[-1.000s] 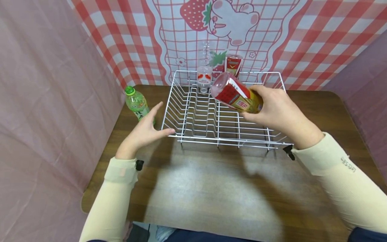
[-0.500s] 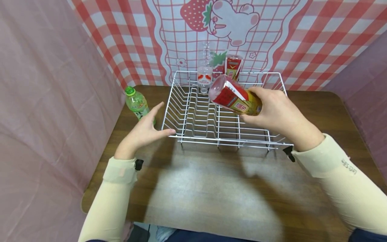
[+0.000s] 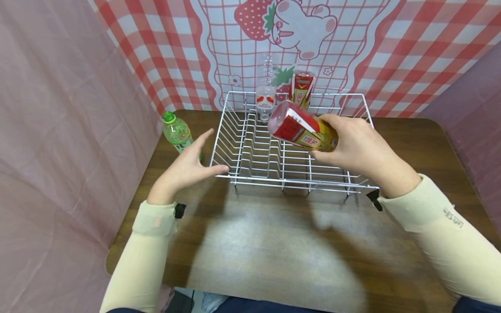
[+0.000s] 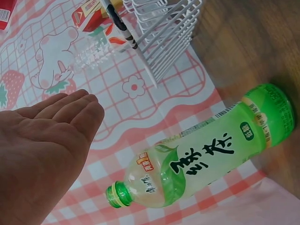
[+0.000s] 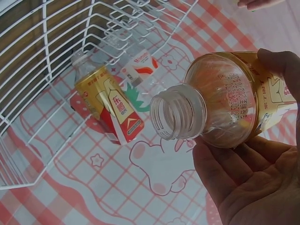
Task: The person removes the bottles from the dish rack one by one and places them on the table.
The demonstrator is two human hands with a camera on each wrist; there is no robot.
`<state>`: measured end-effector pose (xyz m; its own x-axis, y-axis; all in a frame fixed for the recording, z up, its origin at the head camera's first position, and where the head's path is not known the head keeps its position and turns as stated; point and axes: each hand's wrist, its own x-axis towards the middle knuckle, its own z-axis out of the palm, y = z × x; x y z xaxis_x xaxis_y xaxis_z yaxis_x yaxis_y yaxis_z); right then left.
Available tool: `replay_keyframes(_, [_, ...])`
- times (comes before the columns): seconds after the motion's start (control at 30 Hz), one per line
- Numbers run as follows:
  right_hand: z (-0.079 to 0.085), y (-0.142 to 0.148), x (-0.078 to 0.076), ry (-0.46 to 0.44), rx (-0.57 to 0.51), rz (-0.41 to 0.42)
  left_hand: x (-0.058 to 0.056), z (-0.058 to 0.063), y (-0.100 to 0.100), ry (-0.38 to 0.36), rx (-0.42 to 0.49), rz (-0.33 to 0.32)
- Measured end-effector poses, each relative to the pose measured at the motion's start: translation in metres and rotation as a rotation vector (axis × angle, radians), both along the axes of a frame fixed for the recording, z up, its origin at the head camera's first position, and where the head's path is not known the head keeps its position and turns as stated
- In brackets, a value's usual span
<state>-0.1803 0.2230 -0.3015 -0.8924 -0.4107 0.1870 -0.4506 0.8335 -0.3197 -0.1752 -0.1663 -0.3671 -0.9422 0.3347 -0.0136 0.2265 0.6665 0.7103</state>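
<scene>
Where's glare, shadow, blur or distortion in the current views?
Head: pale glare on the table, dark shadows either side; left wrist: green bottle's big lettering crisp, no obvious blur; right wrist: right hand dim, rack wires seem bowed.

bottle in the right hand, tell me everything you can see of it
The bottle looks like clear plastic, with a red-and-gold label and a dark printed code on its shoulder. Its threaded mouth is uncapped. It is tilted over the white wire rack, base leftward in the head view, gripped between thumb and fingers of the right hand.
</scene>
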Motion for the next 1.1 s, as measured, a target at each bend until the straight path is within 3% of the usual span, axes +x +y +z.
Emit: replay_keyframes(1.1, [0.002,-0.009,0.01,0.002,0.055,0.061,0.001,0.018,0.011,0.019,-0.019,-0.033])
